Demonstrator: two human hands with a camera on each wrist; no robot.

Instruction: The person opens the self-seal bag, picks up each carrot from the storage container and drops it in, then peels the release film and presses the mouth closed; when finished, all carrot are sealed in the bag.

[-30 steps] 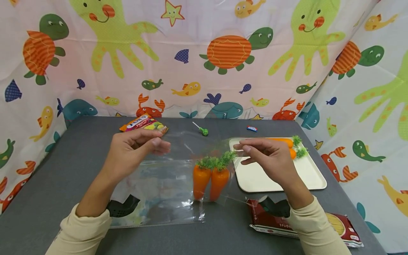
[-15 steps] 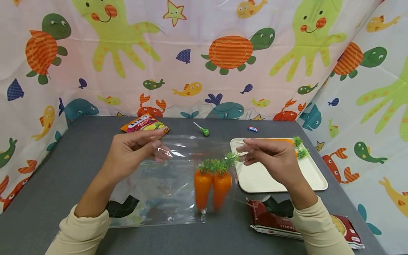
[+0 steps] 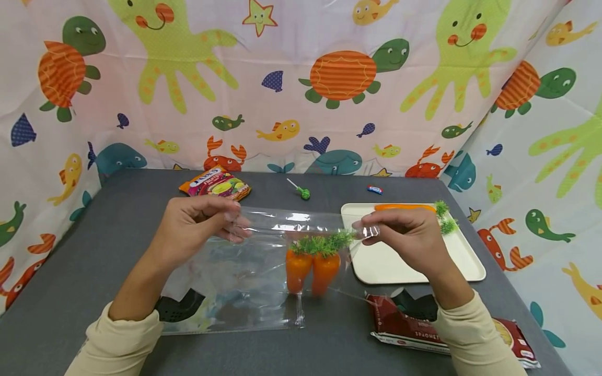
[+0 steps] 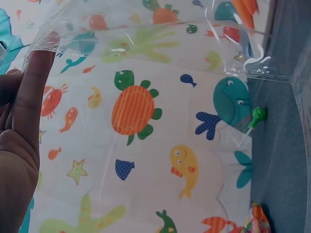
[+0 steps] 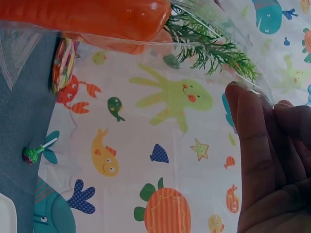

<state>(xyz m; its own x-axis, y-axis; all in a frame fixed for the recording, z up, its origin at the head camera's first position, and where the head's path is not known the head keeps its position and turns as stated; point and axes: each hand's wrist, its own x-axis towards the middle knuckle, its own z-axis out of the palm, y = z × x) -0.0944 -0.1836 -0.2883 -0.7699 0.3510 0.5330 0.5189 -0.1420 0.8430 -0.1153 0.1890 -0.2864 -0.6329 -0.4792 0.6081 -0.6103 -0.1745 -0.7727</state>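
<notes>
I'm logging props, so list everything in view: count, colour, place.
Clear bag: one, colourless, centre
Bagged carrots: two, orange, inside
Flat plastic: count unclear, colourless, left
Tray: one, cream, right
Tray carrots: apparently two, orange, upon it
Candy packet: one, orange, far left
Lollipop: one, green, far middle
Wrapped sweet: one, blue, far right
Spaghetti packet: one, red, near right
Table: one, grey, beneath
Printed cloth: count unclear, multicoloured, around
Left grip, right grip: two, pinching bag
Sleeves: two, beige, forearms
Wrist devices: two, black, wrists
</notes>
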